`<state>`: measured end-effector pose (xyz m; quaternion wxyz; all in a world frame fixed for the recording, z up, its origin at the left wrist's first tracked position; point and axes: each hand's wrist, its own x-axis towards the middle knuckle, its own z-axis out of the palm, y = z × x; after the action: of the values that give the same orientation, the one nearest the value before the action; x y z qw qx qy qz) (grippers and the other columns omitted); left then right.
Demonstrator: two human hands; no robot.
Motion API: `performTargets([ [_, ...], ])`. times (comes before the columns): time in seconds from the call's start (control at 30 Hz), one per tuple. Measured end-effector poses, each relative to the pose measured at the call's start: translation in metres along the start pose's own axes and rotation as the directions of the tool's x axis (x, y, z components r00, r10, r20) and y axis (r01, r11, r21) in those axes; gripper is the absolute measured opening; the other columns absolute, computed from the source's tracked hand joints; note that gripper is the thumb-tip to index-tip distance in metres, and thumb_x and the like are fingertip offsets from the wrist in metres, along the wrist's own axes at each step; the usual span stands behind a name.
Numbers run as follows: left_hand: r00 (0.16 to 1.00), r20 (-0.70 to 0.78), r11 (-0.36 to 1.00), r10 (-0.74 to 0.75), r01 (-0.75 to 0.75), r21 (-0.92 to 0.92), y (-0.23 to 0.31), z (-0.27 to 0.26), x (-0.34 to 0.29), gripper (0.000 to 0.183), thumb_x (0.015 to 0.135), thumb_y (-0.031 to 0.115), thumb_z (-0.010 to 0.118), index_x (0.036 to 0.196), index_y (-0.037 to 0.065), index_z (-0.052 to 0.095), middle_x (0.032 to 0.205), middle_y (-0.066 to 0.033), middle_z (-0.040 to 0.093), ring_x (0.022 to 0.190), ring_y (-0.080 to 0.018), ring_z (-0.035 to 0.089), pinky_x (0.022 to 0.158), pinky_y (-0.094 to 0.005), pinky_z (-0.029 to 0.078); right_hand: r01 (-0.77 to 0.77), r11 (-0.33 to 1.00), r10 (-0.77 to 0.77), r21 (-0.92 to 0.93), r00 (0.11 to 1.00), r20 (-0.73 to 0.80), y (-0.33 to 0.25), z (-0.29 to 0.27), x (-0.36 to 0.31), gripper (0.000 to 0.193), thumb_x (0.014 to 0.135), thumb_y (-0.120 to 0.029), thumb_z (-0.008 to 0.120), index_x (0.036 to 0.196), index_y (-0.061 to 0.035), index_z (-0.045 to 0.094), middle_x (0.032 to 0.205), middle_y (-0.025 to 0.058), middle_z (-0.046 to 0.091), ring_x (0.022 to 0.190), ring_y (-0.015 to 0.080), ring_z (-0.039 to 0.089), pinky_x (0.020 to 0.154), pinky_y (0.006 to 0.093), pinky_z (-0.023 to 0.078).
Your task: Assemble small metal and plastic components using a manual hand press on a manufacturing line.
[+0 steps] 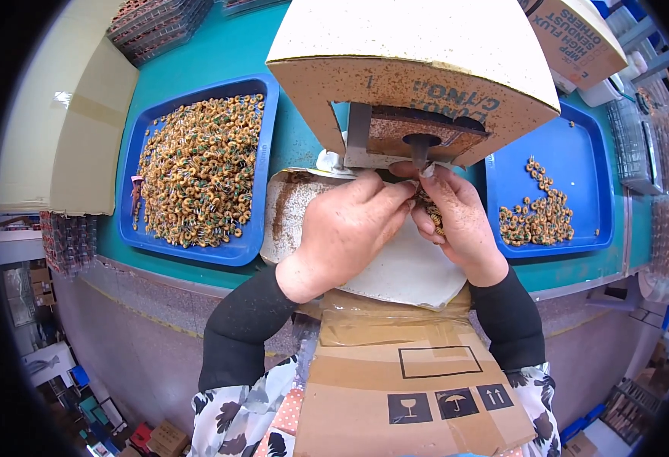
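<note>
Both my hands meet in front of the cut-out opening of a cardboard box, just under a grey tapered tip that points down from a dark brown-dusted block. My right hand is closed, with several small ring coils wound in copper-coloured wire tucked in its fingers. Thumb and forefinger of that hand press together right by the tip. My left hand is closed in a pinch against the right fingertips. Whatever it pinches is hidden by the fingers. Brown dust speckles both hands.
A blue tray heaped with ring coils stands left, a second blue tray with fewer coils right. The dust-speckled cardboard box overhangs my hands. A white sheet lies below them, and a taped carton covers my lap.
</note>
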<state>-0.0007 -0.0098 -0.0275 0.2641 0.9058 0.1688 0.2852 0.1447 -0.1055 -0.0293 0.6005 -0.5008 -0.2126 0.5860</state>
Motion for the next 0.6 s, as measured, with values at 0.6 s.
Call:
performTargets([
  [0.6,0.807,0.220,0.645,-0.547,0.574,-0.504,-0.002,-0.013,0.005,0.020,0.078,0.013,0.070,0.089,-0.001,0.062,0.061,0.0053,0.043,0.056,-0.0025,0.039,0.050,-0.0214,0.038,-0.024,0.986,0.030,0.164,0.999,-0.034,0.005,-0.002,0.002,0.022,0.087,-0.008,0.065,0.107,-0.0012,0.059,0.078,0.0004,0.055,0.051,0.0025,0.039,0.039,0.0170,0.026],
])
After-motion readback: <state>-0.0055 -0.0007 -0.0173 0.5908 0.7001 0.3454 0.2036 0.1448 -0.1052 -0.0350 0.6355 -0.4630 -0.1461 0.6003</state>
